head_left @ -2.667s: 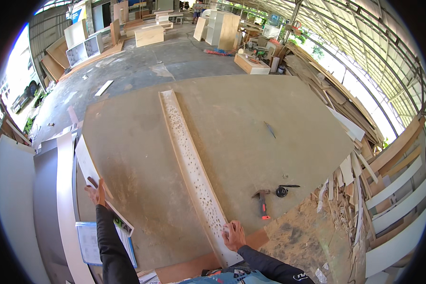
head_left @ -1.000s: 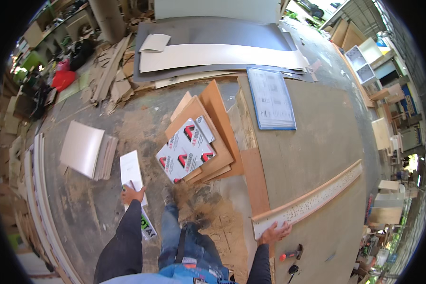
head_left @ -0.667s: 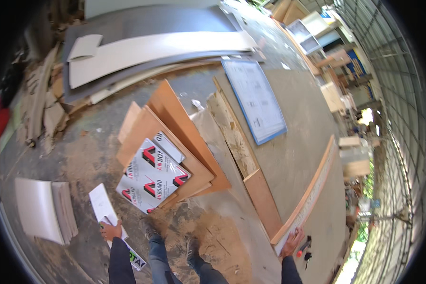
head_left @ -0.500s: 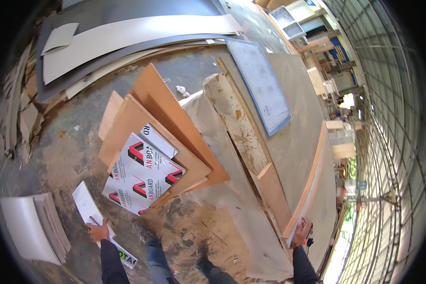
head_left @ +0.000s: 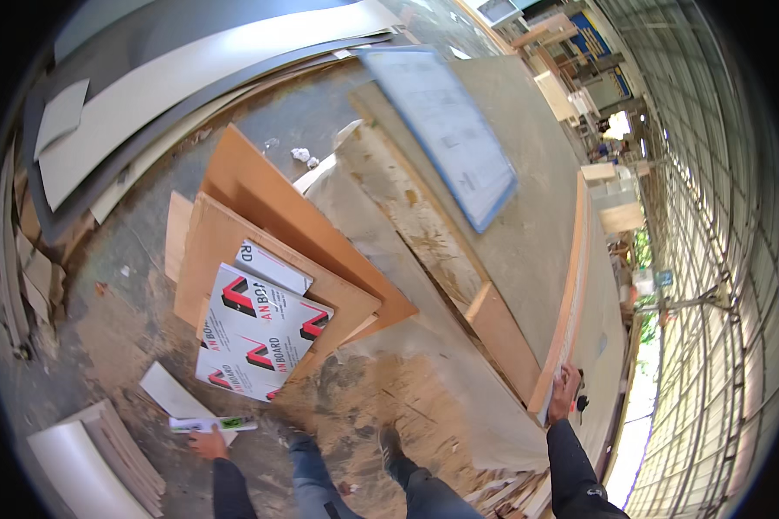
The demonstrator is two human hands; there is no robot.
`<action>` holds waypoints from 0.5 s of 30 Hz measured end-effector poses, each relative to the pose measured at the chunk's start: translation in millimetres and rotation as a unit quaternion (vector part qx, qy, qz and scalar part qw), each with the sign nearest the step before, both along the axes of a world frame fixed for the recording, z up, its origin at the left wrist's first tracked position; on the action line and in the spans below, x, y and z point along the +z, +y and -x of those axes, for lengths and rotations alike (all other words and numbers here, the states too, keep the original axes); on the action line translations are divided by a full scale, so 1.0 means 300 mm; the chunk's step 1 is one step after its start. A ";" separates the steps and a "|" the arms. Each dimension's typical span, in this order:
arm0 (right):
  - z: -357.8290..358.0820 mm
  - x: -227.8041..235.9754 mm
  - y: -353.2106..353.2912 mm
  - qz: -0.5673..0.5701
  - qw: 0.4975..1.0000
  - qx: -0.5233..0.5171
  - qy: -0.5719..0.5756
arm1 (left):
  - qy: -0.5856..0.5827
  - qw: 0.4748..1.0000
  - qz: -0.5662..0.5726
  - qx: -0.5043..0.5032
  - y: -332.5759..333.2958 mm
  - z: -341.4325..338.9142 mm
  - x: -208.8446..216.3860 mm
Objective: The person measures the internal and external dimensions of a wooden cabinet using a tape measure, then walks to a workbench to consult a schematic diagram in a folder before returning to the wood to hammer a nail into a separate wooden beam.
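Note:
Low at the left, my left hand [head_left: 208,443] is closed on a narrow white strip [head_left: 238,424] with green print. A plain white panel [head_left: 175,391] reaches away beyond it; whether my fingers hold that too, I cannot tell. My right hand [head_left: 563,394] is closed around the near end of a long wooden strip [head_left: 571,294], which lies along the right side of the worktable [head_left: 537,164]. Just right of that hand is a small black object [head_left: 582,403].
Brown boards [head_left: 264,208] and a printed white board [head_left: 264,333] lean against the worktable's left side. A blue-edged panel [head_left: 446,130] lies on the tabletop. White panels [head_left: 86,467] are stacked at lower left, with large sheets [head_left: 190,82] beyond. Sawdust covers the floor [head_left: 355,389].
The view has shifted and turned. The green-printed strip has swung from sloping down to nearly level across my left hand. My right hand stays at the wooden strip's end.

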State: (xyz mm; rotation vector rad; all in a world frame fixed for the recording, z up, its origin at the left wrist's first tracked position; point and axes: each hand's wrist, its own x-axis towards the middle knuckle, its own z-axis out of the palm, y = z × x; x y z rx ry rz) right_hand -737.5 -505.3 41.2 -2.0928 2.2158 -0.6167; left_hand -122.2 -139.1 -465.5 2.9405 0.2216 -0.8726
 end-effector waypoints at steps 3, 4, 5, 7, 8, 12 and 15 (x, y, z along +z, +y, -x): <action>-0.020 -0.007 -0.014 0.007 1.000 -0.001 -0.031 | -0.057 0.983 0.174 -0.001 -0.126 0.091 0.133; -0.039 -0.008 -0.022 0.011 0.998 -0.001 -0.055 | -0.058 0.964 0.256 0.032 -0.222 0.113 0.226; -0.061 0.002 -0.034 0.009 0.997 0.005 -0.076 | -0.071 0.940 0.332 0.034 -0.308 0.120 0.265; -0.045 -0.007 -0.016 0.025 0.995 -0.003 -0.096 | 0.035 0.858 0.498 0.124 -0.510 0.085 0.407; -0.032 -0.021 -0.006 0.030 0.994 -0.007 -0.106 | 0.152 0.779 0.570 0.212 -0.677 0.063 0.574; -0.012 -0.055 -0.011 0.040 0.998 -0.015 -0.044 | 0.136 0.746 0.650 0.050 -1.270 -0.030 1.138; -0.075 -0.030 -0.018 0.059 0.995 -0.022 -0.076 | 0.067 0.741 0.659 -0.112 -1.641 -0.108 1.437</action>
